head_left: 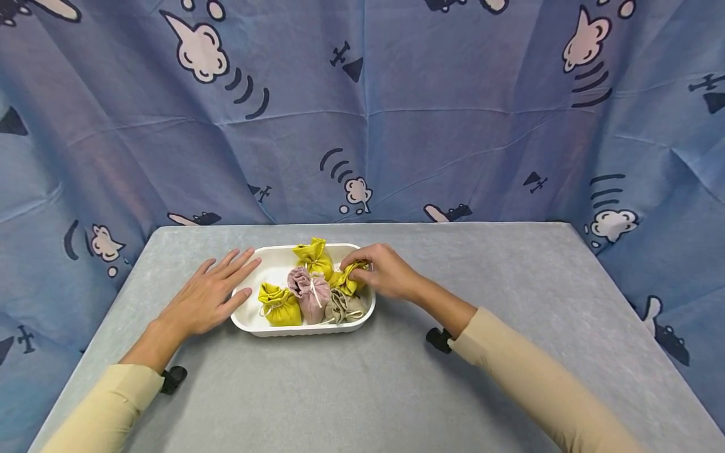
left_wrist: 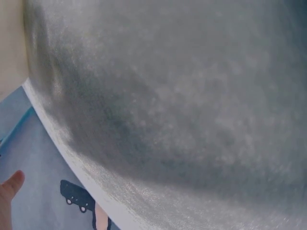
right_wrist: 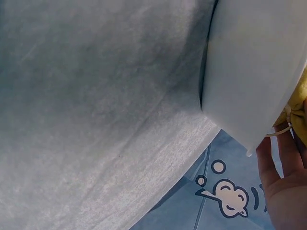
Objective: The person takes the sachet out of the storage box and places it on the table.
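A white oval-cornered tray (head_left: 266, 264) holds several small drawstring pouches. My right hand (head_left: 385, 272) pinches a yellow pouch (head_left: 347, 280) at the tray's right end; the right wrist view shows those fingers (right_wrist: 283, 153) beside the yellow cloth (right_wrist: 301, 103). Next to it are a beige pouch (head_left: 347, 308) at front right, a pink pouch (head_left: 311, 296) in the middle, another yellow pouch (head_left: 313, 255) at the back and a third yellow pouch (head_left: 280, 306) at front left. Over the tray's left edge my left hand (head_left: 206, 296) lies with fingers spread, holding nothing.
The tray stands on a grey cloth-covered table (head_left: 362, 390), toward its far edge. Behind and beside the table hangs a blue patterned curtain (head_left: 453, 151). A black wrist strap piece (head_left: 438, 340) shows under the right sleeve and another strap piece (head_left: 173, 380) at the left.
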`<control>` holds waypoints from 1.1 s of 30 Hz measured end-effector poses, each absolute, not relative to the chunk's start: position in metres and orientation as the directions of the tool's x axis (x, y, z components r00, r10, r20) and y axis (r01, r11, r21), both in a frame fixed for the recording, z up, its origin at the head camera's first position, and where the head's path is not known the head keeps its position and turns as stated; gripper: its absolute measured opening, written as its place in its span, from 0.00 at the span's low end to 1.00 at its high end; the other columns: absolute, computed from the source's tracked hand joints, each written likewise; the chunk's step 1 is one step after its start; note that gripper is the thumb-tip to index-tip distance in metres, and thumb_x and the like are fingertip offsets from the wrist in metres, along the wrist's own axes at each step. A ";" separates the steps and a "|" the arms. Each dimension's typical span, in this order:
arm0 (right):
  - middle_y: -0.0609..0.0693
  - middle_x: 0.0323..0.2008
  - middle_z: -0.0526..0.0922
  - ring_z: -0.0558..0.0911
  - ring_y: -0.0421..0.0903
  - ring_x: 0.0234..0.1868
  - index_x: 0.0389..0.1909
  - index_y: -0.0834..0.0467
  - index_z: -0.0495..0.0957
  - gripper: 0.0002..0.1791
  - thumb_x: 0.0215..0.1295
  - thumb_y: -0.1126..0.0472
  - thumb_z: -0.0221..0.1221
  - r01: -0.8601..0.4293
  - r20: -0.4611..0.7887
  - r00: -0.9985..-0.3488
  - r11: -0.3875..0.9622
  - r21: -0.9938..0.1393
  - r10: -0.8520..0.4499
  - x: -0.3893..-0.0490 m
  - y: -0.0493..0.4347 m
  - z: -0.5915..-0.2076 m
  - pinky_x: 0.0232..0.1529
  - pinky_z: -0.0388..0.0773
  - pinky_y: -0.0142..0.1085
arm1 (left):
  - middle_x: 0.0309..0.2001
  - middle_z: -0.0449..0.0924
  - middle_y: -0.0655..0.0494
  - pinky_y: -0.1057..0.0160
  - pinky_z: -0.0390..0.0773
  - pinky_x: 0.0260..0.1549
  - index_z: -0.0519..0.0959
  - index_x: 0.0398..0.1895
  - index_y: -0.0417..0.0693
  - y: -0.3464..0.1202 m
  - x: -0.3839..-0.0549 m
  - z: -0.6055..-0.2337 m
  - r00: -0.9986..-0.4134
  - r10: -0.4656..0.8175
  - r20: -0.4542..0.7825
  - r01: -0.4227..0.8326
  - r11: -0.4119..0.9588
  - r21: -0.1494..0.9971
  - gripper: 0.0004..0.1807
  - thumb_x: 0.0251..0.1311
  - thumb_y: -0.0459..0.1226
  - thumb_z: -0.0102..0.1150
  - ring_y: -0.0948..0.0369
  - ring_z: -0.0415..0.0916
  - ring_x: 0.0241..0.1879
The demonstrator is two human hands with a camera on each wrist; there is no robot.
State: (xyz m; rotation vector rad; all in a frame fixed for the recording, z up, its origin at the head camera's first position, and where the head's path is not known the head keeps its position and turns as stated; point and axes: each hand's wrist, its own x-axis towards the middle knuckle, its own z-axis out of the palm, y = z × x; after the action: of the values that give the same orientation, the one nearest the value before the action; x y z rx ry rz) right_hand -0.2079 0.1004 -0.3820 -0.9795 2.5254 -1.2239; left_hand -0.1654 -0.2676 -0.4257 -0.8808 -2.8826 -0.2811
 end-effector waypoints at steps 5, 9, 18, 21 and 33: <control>0.53 0.42 0.88 0.84 0.45 0.45 0.42 0.64 0.87 0.10 0.60 0.74 0.64 -0.499 0.167 -0.781 0.441 -0.746 -0.602 -0.208 0.101 -0.379 0.50 0.80 0.40 | 0.78 0.53 0.52 0.33 0.56 0.63 0.57 0.78 0.52 -0.267 -0.165 -0.425 -0.822 0.543 0.170 0.566 0.812 0.142 0.33 0.74 0.50 0.46 0.43 0.53 0.74; 0.52 0.41 0.89 0.85 0.44 0.44 0.41 0.64 0.87 0.10 0.60 0.74 0.64 -0.509 0.186 -0.783 0.439 -0.740 -0.593 -0.208 0.101 -0.375 0.49 0.80 0.40 | 0.78 0.52 0.52 0.33 0.55 0.63 0.57 0.79 0.53 -0.267 -0.166 -0.425 -0.825 0.540 0.165 0.562 0.815 0.144 0.33 0.74 0.50 0.46 0.43 0.52 0.75; 0.53 0.40 0.89 0.86 0.45 0.42 0.41 0.65 0.87 0.09 0.62 0.73 0.64 -0.534 0.249 -0.776 0.394 -0.748 -0.579 -0.211 0.102 -0.360 0.48 0.80 0.39 | 0.78 0.52 0.52 0.32 0.55 0.63 0.56 0.79 0.53 -0.267 -0.165 -0.425 -0.826 0.539 0.165 0.561 0.815 0.147 0.33 0.75 0.51 0.46 0.43 0.52 0.75; 0.52 0.40 0.89 0.85 0.44 0.41 0.41 0.64 0.87 0.08 0.62 0.73 0.65 -0.545 0.276 -0.776 0.381 -0.747 -0.567 -0.212 0.104 -0.352 0.46 0.81 0.38 | 0.78 0.52 0.51 0.32 0.55 0.63 0.56 0.79 0.53 -0.267 -0.165 -0.424 -0.825 0.540 0.169 0.563 0.814 0.146 0.33 0.74 0.50 0.46 0.43 0.52 0.74; 0.52 0.38 0.89 0.86 0.46 0.41 0.40 0.62 0.88 0.08 0.62 0.73 0.64 -0.543 0.320 -0.791 0.359 -0.759 -0.521 -0.214 0.112 -0.328 0.42 0.82 0.38 | 0.78 0.51 0.52 0.32 0.54 0.64 0.56 0.79 0.53 -0.266 -0.164 -0.424 -0.829 0.537 0.155 0.557 0.818 0.147 0.33 0.75 0.51 0.45 0.43 0.51 0.75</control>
State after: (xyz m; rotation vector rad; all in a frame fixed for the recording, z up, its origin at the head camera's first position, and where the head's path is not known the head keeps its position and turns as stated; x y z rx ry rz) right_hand -0.2141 0.1120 -0.3283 -1.0222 2.6088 -1.4723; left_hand -0.1643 -0.2662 -0.4240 -0.8732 -2.8929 -0.2833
